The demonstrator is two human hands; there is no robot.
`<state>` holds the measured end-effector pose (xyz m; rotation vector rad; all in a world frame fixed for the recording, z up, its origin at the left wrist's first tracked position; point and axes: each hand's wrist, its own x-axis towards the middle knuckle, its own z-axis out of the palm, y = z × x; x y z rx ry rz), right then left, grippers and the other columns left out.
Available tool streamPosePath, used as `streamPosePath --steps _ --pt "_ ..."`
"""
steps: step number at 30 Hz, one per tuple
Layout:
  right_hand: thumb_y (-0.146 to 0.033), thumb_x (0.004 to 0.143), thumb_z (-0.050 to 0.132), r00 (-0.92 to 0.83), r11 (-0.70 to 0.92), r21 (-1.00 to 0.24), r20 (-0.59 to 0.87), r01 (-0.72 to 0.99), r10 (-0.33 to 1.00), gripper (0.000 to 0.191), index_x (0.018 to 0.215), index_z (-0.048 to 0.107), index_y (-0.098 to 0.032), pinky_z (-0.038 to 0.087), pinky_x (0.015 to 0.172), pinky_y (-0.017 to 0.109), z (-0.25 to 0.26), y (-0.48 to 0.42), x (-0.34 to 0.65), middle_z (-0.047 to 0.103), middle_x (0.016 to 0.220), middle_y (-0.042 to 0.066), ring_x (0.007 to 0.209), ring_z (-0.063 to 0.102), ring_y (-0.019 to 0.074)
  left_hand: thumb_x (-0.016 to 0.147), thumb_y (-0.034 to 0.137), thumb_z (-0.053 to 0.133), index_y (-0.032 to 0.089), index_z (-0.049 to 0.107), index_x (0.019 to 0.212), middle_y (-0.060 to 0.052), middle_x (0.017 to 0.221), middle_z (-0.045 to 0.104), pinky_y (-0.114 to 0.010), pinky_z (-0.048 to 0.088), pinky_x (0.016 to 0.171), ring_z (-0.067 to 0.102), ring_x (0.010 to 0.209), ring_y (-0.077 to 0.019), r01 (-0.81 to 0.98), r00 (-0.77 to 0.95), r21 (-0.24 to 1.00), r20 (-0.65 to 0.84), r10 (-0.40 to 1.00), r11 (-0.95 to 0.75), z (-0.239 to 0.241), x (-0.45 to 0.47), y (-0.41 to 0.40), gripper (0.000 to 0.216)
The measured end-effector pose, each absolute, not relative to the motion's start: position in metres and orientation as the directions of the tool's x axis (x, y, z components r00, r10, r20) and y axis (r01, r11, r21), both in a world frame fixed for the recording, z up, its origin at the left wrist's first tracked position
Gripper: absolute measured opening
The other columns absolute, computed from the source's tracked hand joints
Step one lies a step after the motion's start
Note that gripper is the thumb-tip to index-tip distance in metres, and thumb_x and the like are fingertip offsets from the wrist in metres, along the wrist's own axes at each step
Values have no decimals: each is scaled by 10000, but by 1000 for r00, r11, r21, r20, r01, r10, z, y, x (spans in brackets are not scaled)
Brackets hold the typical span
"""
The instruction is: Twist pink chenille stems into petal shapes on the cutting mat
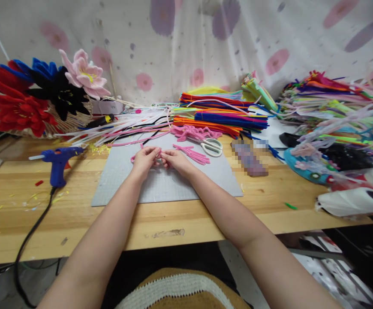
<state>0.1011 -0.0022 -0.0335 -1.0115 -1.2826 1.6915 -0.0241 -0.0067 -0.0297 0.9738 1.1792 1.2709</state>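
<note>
Over the grey cutting mat (118,184), my left hand (145,160) and my right hand (177,162) meet with their fingertips pinched together. Between them is a thin pink pipe cleaner (160,154), mostly hidden by the fingers. A pink curled end shows beside the left hand. Just right of my right hand lie several short pink pipe cleaner pieces (194,155). Behind those are bent pink pipe cleaner shapes (189,132) and a pair of scissors (212,147) with pale handles.
On the left lies a blue glue gun (58,165) with its black cord over the table edge. Fluffy flowers (83,75) stand behind it. Pipe cleaner bundles (228,120) are stacked at the back. A blurred-out object (251,159) and a white roll (347,202) lie right.
</note>
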Motion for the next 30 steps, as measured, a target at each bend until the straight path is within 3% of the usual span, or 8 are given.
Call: streamPosePath --steps 4,6,11,13,16,20,24,30 --pt "-252 779 548 -513 -262 -948 -137 -178 847 148 731 570 -114 319 417 158 -31 -3 108 482 531 -55 419 424 26 541 383 745 134 612 634 7 528 531 -186 394 449 511 479 -81 -238 108 963 -102 989 126 -28 -29 -7 297" --pt "-264 781 551 -551 -276 -949 -151 -151 821 162 746 586 -109 299 395 152 -30 -3 111 483 519 -56 403 429 23 584 388 714 141 581 573 9 487 510 -199 383 460 483 452 -81 -195 119 977 -61 991 83 -29 -29 -7 280" --pt "-223 804 529 -477 -220 -976 -198 12 856 147 717 574 -114 378 416 148 -32 -3 104 525 494 -45 399 481 34 602 262 683 164 584 542 13 510 518 -204 353 486 456 488 -93 169 -266 980 146 953 -104 -37 -28 -3 152" --pt "-208 807 526 -413 -171 -982 -188 79 891 152 689 560 -118 420 434 156 -35 -3 99 541 495 -37 406 504 41 605 251 671 170 589 545 15 540 527 -202 364 502 464 513 -94 265 -325 955 219 920 -133 -39 -29 -1 130" --pt "-193 813 514 -346 -153 -983 -179 101 921 157 680 556 -119 434 428 156 -38 -3 93 558 512 -26 424 534 51 623 319 659 167 592 580 24 510 517 -209 373 461 447 446 -87 162 -271 985 101 957 -58 -38 -30 0 172" --pt "-222 801 543 -327 -171 -985 -164 6 931 180 657 556 -114 440 436 156 -38 -4 95 573 533 -14 442 542 50 572 383 704 151 587 585 18 479 519 -210 385 418 465 409 -89 -48 -116 997 -69 991 64 -33 -29 -2 260" --pt "-220 776 578 -371 -220 -975 -200 -11 907 113 736 591 -115 443 441 162 -33 -5 101 597 556 -8 472 560 62 591 341 701 150 577 548 26 459 496 -194 347 395 429 388 -72 44 -240 998 52 969 -42 -35 -32 0 232" --pt "-145 766 555 -317 -189 -980 -198 61 927 107 669 592 -119 447 436 175 -31 -5 101 570 496 -19 425 531 62 627 354 674 162 585 595 30 519 506 -189 378 434 450 448 -74 148 -345 975 207 915 -165 -38 -33 1 214"
